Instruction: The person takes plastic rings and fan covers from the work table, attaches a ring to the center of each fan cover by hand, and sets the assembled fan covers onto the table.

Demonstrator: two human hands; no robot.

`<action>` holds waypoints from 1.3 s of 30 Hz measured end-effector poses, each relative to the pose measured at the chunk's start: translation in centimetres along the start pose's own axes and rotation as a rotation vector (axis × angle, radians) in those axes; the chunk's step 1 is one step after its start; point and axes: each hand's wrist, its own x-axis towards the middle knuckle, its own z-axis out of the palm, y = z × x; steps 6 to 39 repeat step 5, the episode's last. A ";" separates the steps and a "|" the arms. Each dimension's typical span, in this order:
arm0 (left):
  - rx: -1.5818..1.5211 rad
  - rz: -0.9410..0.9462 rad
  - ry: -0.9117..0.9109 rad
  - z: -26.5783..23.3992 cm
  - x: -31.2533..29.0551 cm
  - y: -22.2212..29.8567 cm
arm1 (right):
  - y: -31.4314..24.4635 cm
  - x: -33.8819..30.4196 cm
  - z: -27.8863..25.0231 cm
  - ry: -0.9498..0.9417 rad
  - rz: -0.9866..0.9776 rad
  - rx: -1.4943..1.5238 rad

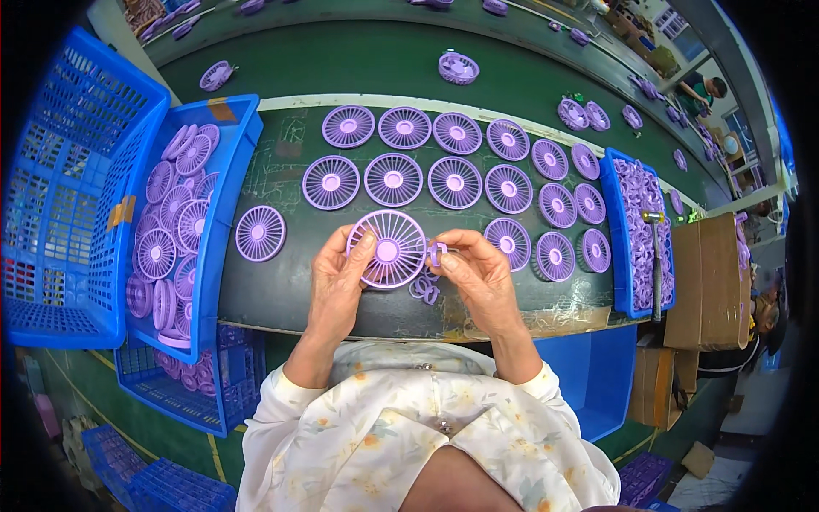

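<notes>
My left hand (336, 271) grips a round purple fan grille (386, 250) by its left rim, thumb on the front. My right hand (478, 271) pinches a small purple clip-like part (436, 253) against the grille's right edge; whether the two are joined I cannot tell. Just below, a few more small purple parts (424, 288) lie loose on the dark table (375, 314). Beyond my hands, several fan grilles (393, 179) lie flat in rows. One separate grille (260, 233) rests to the left of my left hand.
At left, a blue bin (230, 171) holds piled grilles beside a blue crate (60, 282). A blue tray (621, 247) of small purple parts stands at right, a hammer (657, 264) across it. Behind runs a green conveyor (358, 64) carrying purple parts. A cardboard box (708, 282) stands far right.
</notes>
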 end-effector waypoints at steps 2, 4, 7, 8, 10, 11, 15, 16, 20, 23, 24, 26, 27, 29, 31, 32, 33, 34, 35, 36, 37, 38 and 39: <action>-0.027 -0.021 0.003 0.1 -0.1 -0.1 | 0.2 0.0 0.0 -0.015 -0.004 -0.074; -0.041 -0.048 0.024 -0.3 -0.1 -0.4 | 0.2 0.1 0.6 -0.008 -0.048 -0.120; -0.042 -0.071 0.000 -0.6 -0.2 -0.5 | 0.4 0.1 0.7 -0.014 -0.041 -0.115; -0.042 -0.071 0.000 -0.6 -0.2 -0.5 | 0.4 0.1 0.7 -0.014 -0.041 -0.115; -0.042 -0.071 0.000 -0.6 -0.2 -0.5 | 0.4 0.1 0.7 -0.014 -0.041 -0.115; -0.042 -0.071 0.000 -0.6 -0.2 -0.5 | 0.4 0.1 0.7 -0.014 -0.041 -0.115; -0.042 -0.071 0.000 -0.6 -0.2 -0.5 | 0.4 0.1 0.7 -0.014 -0.041 -0.115; -0.042 -0.071 0.000 -0.6 -0.2 -0.5 | 0.4 0.1 0.7 -0.014 -0.041 -0.115; -0.042 -0.071 0.000 -0.6 -0.2 -0.5 | 0.4 0.1 0.7 -0.014 -0.041 -0.115; -0.042 -0.071 0.000 -0.6 -0.2 -0.5 | 0.4 0.1 0.7 -0.014 -0.041 -0.115; -0.042 -0.071 0.000 -0.6 -0.2 -0.5 | 0.4 0.1 0.7 -0.014 -0.041 -0.115; -0.042 -0.071 0.000 -0.6 -0.2 -0.5 | 0.4 0.1 0.7 -0.014 -0.041 -0.115; -0.042 -0.071 0.000 -0.6 -0.2 -0.5 | 0.4 0.1 0.7 -0.014 -0.041 -0.115; -0.042 -0.071 0.000 -0.6 -0.2 -0.5 | 0.4 0.1 0.7 -0.014 -0.041 -0.115; -0.042 -0.071 0.000 -0.6 -0.2 -0.5 | 0.4 0.1 0.7 -0.014 -0.041 -0.115; -0.042 -0.071 0.000 -0.6 -0.2 -0.5 | 0.4 0.1 0.7 -0.014 -0.041 -0.115; -0.042 -0.071 0.000 -0.6 -0.2 -0.5 | 0.4 0.1 0.7 -0.014 -0.041 -0.115; -0.042 -0.071 0.000 -0.6 -0.2 -0.5 | 0.4 0.1 0.7 -0.014 -0.041 -0.115; -0.042 -0.071 0.000 -0.6 -0.2 -0.5 | 0.4 0.1 0.7 -0.014 -0.041 -0.115; -0.042 -0.071 0.000 -0.6 -0.2 -0.5 | 0.4 0.1 0.7 -0.014 -0.041 -0.115; -0.042 -0.071 0.000 -0.6 -0.2 -0.5 | 0.4 0.1 0.7 -0.014 -0.041 -0.115; -0.042 -0.071 0.000 -0.6 -0.2 -0.5 | 0.4 0.1 0.7 -0.014 -0.041 -0.115; -0.042 -0.071 0.000 -0.6 -0.2 -0.5 | 0.4 0.1 0.7 -0.014 -0.041 -0.115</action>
